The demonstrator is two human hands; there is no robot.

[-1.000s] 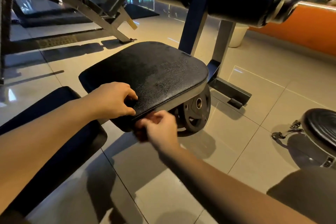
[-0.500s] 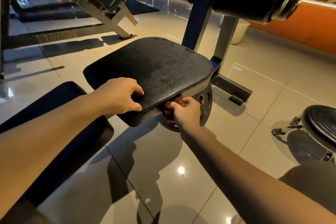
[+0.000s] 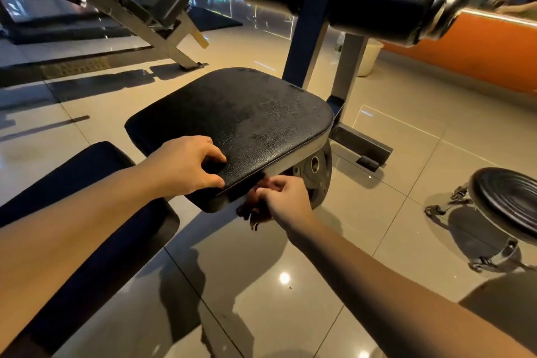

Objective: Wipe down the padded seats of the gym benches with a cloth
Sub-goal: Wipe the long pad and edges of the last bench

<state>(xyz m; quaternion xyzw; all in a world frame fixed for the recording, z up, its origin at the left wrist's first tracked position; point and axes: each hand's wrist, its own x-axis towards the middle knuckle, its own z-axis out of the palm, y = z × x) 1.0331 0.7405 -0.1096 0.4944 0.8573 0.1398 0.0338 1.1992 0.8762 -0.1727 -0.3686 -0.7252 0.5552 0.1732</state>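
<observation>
The black padded seat [image 3: 241,113] of a bench fills the middle of the head view, its surface streaked. My left hand [image 3: 186,166] sits on the seat's near corner, fingers curled on top and thumb along the edge. My right hand [image 3: 286,197] is just below the seat's near right edge and grips a dark reddish-brown cloth [image 3: 254,212]. The cloth is bunched against the pad's side and hangs a little below it. A second black pad [image 3: 87,212] runs under my left forearm.
Two black roller pads [image 3: 377,0] on a blue post stand beyond the seat. A weight plate [image 3: 318,171] leans under it. A round black disc [image 3: 511,197] with straps lies on the tiled floor at right. An inclined bench frame [image 3: 139,9] rises at the far left.
My right hand slid with the cloth along the seat's side edge away from me, then came back a little toward the near corner. My left hand stayed on the seat.
</observation>
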